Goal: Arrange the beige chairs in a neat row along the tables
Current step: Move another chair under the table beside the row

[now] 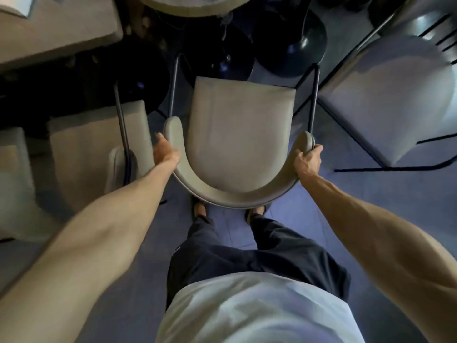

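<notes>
Head view, looking down: left hand (166,154) and right hand (306,160), fingers wrapped on both ends of curved backrest of beige chair (241,134), probably for even steering; placed before round table (188,6), beside neighbouring chair (99,149).

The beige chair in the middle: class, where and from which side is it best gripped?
From behind, grip the beige chair at both ends of its curved backrest, as the left hand and right hand do. The U-shaped rim opens away, offering two symmetrical holds.
</notes>
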